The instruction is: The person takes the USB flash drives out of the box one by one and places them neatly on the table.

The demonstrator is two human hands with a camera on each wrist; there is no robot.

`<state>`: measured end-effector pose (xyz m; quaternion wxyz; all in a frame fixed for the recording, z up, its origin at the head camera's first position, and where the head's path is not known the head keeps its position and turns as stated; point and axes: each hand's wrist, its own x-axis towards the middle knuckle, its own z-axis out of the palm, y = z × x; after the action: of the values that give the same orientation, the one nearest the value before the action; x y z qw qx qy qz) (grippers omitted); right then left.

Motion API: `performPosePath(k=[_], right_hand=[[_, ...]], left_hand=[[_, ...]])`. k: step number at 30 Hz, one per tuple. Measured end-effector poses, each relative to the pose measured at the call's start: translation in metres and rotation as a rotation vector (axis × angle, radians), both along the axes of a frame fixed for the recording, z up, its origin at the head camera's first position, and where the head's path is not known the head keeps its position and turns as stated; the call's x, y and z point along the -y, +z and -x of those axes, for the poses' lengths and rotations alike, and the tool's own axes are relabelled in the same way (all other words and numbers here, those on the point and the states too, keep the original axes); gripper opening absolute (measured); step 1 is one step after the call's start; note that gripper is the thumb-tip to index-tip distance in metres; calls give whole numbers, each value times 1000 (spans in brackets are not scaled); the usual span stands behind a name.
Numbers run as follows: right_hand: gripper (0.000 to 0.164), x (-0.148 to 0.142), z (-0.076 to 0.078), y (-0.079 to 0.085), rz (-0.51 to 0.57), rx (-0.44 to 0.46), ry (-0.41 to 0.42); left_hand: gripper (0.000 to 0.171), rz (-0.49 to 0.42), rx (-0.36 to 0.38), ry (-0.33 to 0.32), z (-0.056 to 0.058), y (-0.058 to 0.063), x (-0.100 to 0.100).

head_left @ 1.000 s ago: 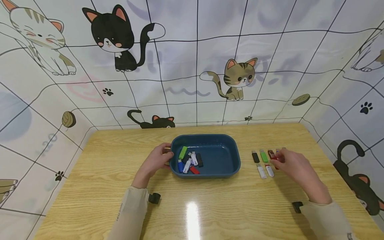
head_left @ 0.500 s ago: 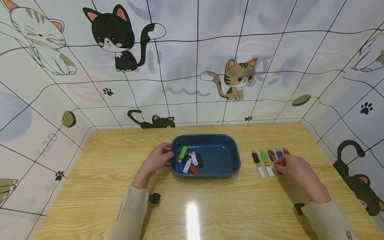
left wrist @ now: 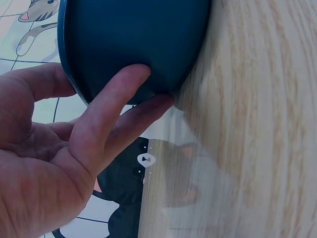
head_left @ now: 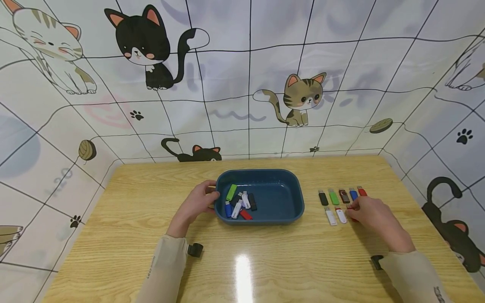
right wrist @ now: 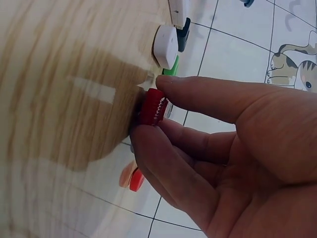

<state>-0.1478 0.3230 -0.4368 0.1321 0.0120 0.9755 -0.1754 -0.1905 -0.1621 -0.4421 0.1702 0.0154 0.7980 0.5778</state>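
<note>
At its left end, my left hand (head_left: 195, 203) holds the dark blue plastic tray (head_left: 282, 221), fingers against the outer wall (left wrist: 133, 39) and one digit at the rim. Inside the tray's left half lie several USB flash drives, among them a green one (head_left: 231, 192) and a red one (head_left: 245, 215). Over on the right, my right hand (head_left: 373, 214) pinches a red USB flash drive (right wrist: 152, 107) between thumb and fingers, low at the table surface. Beside it lies a white USB flash drive (head_left: 341, 215); the hand partly hides the held drive in the head view.
Behind my right hand, a row of USB flash drives runs from a black one (head_left: 323, 198) through green (head_left: 334, 197), brown (head_left: 344, 195) and blue (head_left: 353, 193) to red (head_left: 362, 191). Another white drive (head_left: 331, 216) lies in the nearer row. Cat-printed cloth walls (head_left: 227, 84) enclose the wooden table (head_left: 288, 261).
My right hand has moved slightly nearer with the red USB flash drive, into the nearer row, uncovering the blue and red drives behind. My left hand and the tray stay put.
</note>
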Motion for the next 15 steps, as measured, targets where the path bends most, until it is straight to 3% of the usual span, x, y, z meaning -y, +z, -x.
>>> performPosePath(k=[15], right_hand=[[21,2,-2,-1,-1,4,1]], left_hand=[[45,0,-3,2,0,0,0]])
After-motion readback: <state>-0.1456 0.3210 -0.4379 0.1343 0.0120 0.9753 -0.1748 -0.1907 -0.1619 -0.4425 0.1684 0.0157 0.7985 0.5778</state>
